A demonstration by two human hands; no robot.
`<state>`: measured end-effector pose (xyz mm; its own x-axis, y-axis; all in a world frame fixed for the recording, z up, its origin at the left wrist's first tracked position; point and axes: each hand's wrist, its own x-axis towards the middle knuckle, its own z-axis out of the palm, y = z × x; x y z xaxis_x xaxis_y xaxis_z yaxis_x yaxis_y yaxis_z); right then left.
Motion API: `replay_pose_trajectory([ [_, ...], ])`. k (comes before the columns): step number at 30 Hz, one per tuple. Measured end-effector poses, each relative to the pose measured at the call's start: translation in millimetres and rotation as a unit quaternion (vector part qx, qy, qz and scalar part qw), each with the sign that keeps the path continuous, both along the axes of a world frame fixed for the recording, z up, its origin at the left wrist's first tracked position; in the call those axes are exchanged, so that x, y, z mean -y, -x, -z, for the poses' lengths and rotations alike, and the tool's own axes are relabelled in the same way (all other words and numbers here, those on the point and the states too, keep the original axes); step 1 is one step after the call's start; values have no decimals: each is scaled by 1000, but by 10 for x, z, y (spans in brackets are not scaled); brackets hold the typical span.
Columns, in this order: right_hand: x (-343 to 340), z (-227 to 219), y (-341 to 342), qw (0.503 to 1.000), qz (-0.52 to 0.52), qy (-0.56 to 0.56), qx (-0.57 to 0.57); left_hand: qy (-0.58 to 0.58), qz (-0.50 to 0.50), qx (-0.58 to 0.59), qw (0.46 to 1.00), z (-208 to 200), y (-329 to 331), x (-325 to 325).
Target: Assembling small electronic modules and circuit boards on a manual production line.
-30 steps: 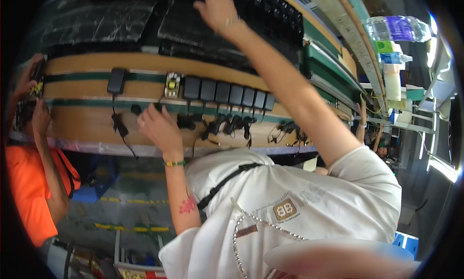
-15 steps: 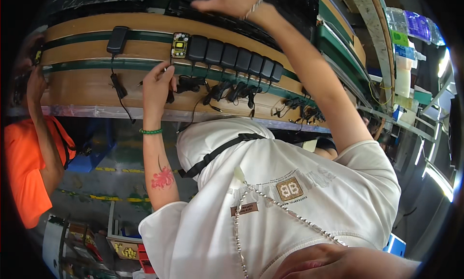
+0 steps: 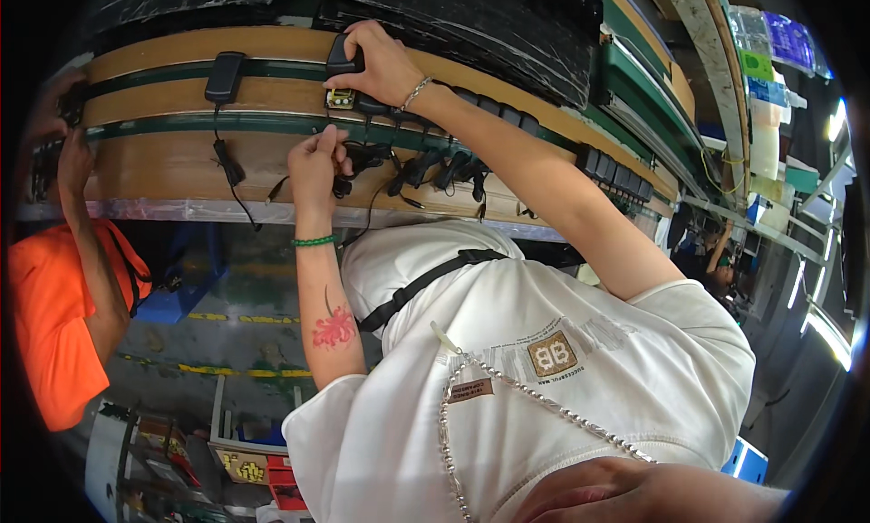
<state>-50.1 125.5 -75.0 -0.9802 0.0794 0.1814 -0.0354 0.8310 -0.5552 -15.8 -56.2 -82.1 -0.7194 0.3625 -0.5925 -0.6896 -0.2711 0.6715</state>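
My right hand (image 3: 385, 68) grips a black adapter cover (image 3: 342, 55), tilted over an open power adapter (image 3: 341, 99) whose yellow and white parts show. The cover's lower edge meets or nearly meets the adapter; my fingers partly hide the contact. Just below, my left hand (image 3: 315, 168) is closed, thumb and finger pinched at the adapter's black cord (image 3: 342, 186). Several closed black adapters (image 3: 467, 95) stand in a row to the right, partly behind my right forearm. Their bundled cords hang toward me.
One closed adapter (image 3: 224, 77) lies apart on the left, its cord over the wooden bench edge (image 3: 172, 165). At the far left, a person in an orange shirt (image 3: 59, 314) works with dark parts. Black trays (image 3: 471, 33) lie behind the bench, and more adapters (image 3: 616, 174) stand right.
My right hand has come down from the black trays to the open adapter, now with a black cover in it. My left hand has shifted slightly right, near the cord.
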Motion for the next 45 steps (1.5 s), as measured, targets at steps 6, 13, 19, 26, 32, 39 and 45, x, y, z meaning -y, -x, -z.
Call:
replay_pose_trajectory([
  [6,45,-17,-15,999,17,0,34,36,51,-54,997,32,123,-55],
  [13,20,-20,-38,998,35,-5,48,128,102,-60,985,-132,190,-116],
  [19,18,39,-41,999,23,-15,21,242,137,-86,957,-171,297,-156],
  [26,44,27,-1,1000,19,-17,6,365,171,-185,896,-331,277,-156],
  [32,211,-165,-155,994,-15,-76,-72,283,108,-114,946,-293,205,-142],
  [39,114,-225,-203,998,-1,-5,60,147,104,-50,982,-144,271,-41],
  [45,183,-376,-107,989,-23,-118,84,136,89,-31,986,-148,330,-29],
])
